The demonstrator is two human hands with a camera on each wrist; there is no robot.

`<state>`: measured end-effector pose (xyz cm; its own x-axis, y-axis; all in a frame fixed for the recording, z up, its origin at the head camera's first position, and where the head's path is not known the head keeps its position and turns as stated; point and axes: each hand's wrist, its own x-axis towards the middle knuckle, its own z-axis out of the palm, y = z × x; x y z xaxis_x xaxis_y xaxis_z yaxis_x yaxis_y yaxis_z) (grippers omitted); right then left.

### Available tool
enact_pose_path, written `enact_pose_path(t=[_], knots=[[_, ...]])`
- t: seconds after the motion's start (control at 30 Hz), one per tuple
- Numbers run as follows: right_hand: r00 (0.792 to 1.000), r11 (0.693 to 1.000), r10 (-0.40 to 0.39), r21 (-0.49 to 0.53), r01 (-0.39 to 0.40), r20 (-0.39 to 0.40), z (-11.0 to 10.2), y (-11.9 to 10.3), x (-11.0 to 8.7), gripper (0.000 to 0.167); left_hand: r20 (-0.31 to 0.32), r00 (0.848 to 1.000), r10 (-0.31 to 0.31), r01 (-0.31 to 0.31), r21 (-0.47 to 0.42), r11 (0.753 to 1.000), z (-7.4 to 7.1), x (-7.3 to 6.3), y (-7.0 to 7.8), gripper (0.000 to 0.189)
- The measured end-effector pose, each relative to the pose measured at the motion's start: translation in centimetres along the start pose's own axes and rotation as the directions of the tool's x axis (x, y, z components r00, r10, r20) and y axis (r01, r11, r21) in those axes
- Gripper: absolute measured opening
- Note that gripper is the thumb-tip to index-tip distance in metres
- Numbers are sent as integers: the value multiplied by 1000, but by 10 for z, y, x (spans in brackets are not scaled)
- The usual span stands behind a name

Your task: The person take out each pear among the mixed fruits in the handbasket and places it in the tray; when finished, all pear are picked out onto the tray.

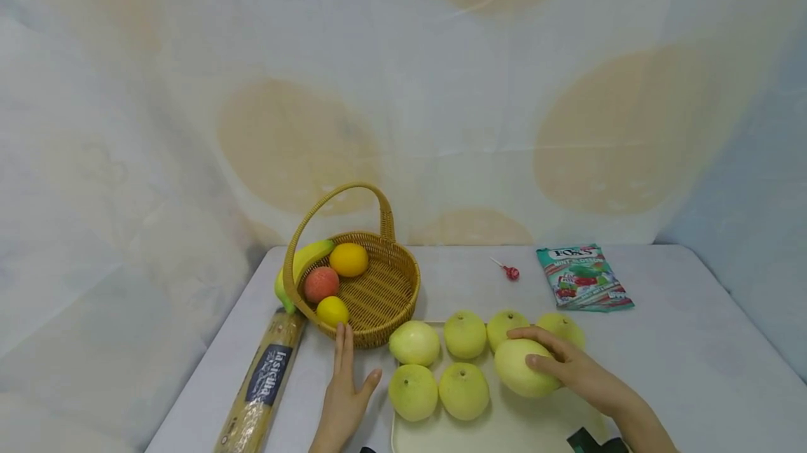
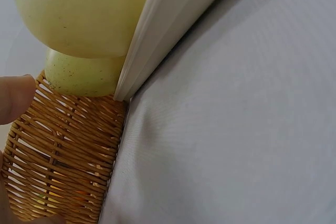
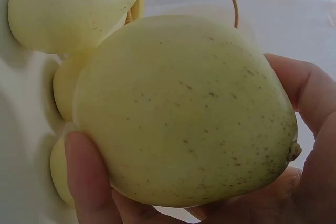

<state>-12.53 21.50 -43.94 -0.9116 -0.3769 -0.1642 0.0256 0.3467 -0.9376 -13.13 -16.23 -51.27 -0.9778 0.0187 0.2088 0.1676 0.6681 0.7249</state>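
Observation:
My right hand (image 1: 567,360) grips a round, pale yellow-green pear (image 1: 525,367) over the white tray (image 1: 536,432). In the right wrist view, fingers and thumb wrap around that pear (image 3: 184,114), whose skin is speckled and whose stem points right. Several more pears, such as one at the front (image 1: 464,391), sit on the tray. My left hand (image 1: 345,398) lies between the tray and the pasta pack, fingers straight, fingertips right at the front rim of the wicker basket (image 1: 384,285). In the left wrist view, its thumb (image 2: 16,99) shows in front of the basket weave.
The basket holds a red fruit (image 1: 321,284), two yellow fruits (image 1: 349,260) and a banana (image 1: 309,261) along its left rim. A long pasta pack (image 1: 265,379) lies to its left. Behind the tray are a red lollipop (image 1: 511,273) and a green candy bag (image 1: 583,278).

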Motion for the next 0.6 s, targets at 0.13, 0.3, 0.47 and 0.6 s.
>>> enact_pose_path(t=[0.13,0.3,0.47,0.6], knots=[[1000,1000,1,0,-1,22,-1,1,1,45,-3,1000,1,-1,-4,1000,0,0,-1,87],[998,1000,-17,-11,18,57,-2,1,1,44,7,1000,-16,16,-2,1000,0,1,-1,87],[993,995,-64,-66,71,98,-3,4,1,42,14,1000,-25,25,-7,1000,0,1,-1,87],[987,989,-108,-90,120,120,-3,6,1,43,14,1000,-22,22,-4,1000,0,1,-1,87]])
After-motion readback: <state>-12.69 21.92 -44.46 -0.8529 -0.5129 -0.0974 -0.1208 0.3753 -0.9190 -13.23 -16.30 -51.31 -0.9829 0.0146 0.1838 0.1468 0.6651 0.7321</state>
